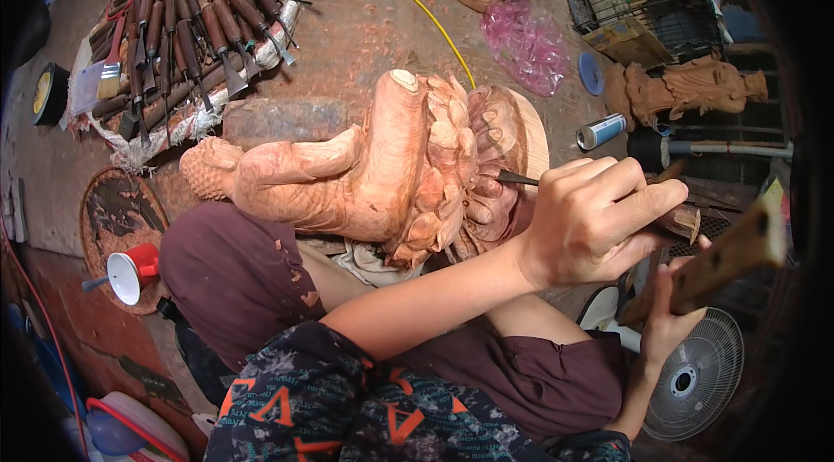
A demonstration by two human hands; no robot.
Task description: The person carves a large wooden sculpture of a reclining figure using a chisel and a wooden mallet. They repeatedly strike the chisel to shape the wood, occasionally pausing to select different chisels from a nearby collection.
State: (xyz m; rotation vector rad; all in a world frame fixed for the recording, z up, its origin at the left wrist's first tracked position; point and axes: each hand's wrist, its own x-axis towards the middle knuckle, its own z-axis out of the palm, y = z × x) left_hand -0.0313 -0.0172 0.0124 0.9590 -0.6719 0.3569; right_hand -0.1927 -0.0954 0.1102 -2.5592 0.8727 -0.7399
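Carved wooden figure (347,179), one, large. Position: left of both hands, lying on its side on the desk (347,40), just beyond the person's bent knee. Long axis: roughly left to right across the person's front; head (207,166) at the far end from the hands, petalled base (499,136) at the near end.

Left hand (599,219): the nearer of the two, just right of the base. Fingers closed firmly round the handle of a chisel (521,179). Blade points leftward into the petals, nearly in line with the figure's long axis; tip at or against the wood, exact contact too small to tell.

Right hand (669,314): farther from the figure, nearer the person's body, below and to the right of the left hand. Fingers curled round a thick wooden club (730,262); part of the grip hidden. Club well apart from the figure, its broad end near the butt of the chisel handle.

Appearance of figure: pale orange-red wood, bare of paint. Head covered in small knobs; back and limbs broad, smoothly rounded, with faint tool marks. Pale oval patch on the upturned knee. Base in layered, deeply cut petals; underside flat, lighter, with visible grain.
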